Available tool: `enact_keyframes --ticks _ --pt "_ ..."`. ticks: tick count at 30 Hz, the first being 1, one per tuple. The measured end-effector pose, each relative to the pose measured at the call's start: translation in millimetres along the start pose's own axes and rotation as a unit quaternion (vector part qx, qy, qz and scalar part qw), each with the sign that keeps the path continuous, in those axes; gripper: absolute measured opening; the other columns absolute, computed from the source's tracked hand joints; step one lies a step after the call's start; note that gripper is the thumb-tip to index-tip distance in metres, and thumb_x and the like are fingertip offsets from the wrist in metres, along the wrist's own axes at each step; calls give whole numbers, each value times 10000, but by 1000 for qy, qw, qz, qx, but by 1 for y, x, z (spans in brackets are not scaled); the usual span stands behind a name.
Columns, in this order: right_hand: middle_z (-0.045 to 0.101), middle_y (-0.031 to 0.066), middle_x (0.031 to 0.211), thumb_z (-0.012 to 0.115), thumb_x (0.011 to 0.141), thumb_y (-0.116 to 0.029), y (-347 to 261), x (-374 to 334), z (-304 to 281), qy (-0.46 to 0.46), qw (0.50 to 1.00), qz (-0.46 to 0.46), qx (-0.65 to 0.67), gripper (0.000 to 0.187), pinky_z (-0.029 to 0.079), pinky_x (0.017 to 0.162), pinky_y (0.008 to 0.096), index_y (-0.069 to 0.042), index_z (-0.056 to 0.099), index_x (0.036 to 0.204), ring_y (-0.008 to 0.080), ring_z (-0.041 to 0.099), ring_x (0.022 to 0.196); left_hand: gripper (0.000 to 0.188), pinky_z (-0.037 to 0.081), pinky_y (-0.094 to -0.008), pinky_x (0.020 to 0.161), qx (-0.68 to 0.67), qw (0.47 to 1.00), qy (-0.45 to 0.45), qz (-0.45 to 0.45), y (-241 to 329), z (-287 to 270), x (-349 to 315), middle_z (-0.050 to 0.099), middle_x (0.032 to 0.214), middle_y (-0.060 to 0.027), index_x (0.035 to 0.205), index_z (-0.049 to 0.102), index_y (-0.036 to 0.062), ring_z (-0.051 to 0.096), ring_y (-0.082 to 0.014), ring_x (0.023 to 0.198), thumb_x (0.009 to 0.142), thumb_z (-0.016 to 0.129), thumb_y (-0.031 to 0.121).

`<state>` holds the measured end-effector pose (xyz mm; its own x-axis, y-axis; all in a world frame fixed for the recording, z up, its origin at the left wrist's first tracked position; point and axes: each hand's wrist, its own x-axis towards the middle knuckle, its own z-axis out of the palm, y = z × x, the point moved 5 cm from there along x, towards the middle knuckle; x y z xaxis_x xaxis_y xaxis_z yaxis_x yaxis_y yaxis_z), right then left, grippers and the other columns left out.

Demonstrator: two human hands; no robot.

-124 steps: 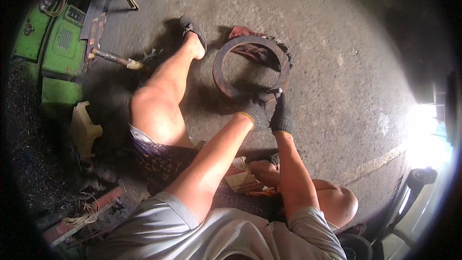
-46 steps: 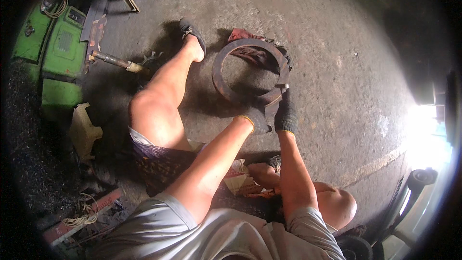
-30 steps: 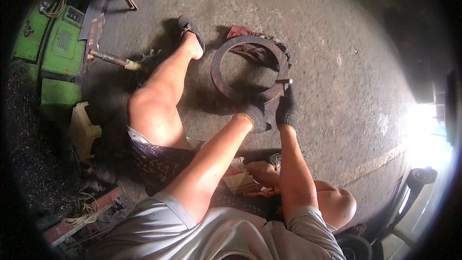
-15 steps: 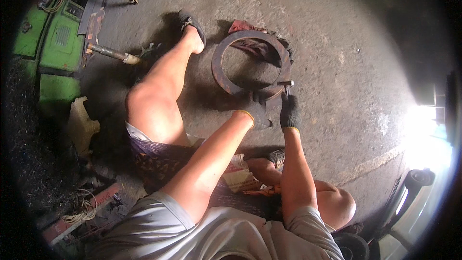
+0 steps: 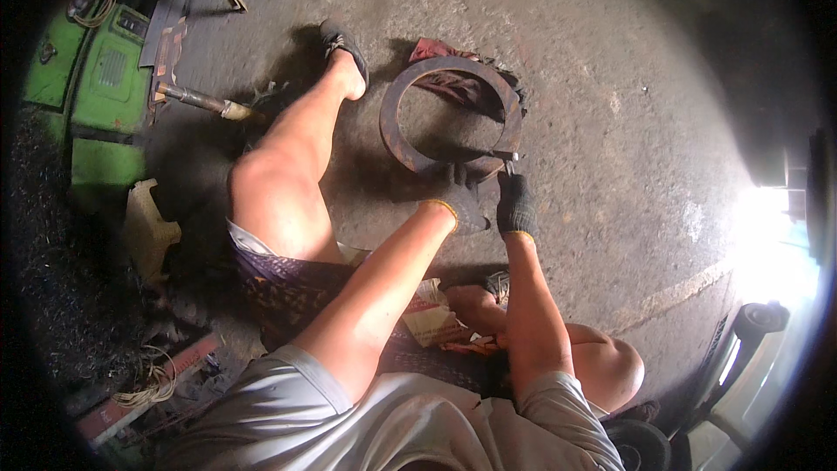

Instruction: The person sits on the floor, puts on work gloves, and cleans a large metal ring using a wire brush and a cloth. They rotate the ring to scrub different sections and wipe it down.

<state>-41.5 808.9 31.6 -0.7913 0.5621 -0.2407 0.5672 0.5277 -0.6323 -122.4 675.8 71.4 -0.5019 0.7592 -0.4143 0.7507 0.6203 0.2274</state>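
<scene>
Apparently working midway, remainder unclear, clamping right hand [image 5: 517, 206] on hammer [image 5: 506, 157] at five o'clock on rusty ring [image 5: 391, 119], resting left hand [image 5: 467, 201], grip unclear, at six.

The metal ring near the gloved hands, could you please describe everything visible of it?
The ring is flat and broad-rimmed, dark brown-grey like rusty steel. Its far side overlaps a dark red cloth. The left hand seems to touch its near edge; a hammer-like tool in the right hand overlaps its rim.
</scene>
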Motion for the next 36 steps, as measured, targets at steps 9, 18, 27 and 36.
enact_keyframes --ticks 9,18,27,36 --pt "618 294 1104 522 1057 -253 3 0 6 -33 998 41 -18 272 503 830 551 -57 624 1217 484 614 1089 1111 216 -585 1235 9 996 -85 -7 2 13 6 327 1604 -345 1550 402 -40 306 -487 1490 780 633 727" --pt "628 328 1070 533 1055 -406 -3 -7 1 48 996 -67 33 416 472 881 531 1 597 1106 541 575 1083 1103 202 -604 1239 -32 996 -84 -17 -2 22 6 256 1645 -333 1529 374 -114 271 -502 1504 822 591 705" --pt "616 276 1157 481 1071 -204 9 -2 10 25 999 -17 -16 290 502 839 530 -86 615 1298 473 615 1060 1056 235 -594 1216 5 995 -98 1 0 34 8 398 1568 -329 1493 436 -109 350 -488 1456 852 558 721" --pt "638 293 965 517 1069 -292 11 -4 14 60 994 -41 78 291 477 840 530 -12 600 1062 483 629 939 1097 292 -563 1191 14 999 -31 -17 -2 33 10 461 1523 -314 1476 477 -64 424 -469 1412 781 627 772"
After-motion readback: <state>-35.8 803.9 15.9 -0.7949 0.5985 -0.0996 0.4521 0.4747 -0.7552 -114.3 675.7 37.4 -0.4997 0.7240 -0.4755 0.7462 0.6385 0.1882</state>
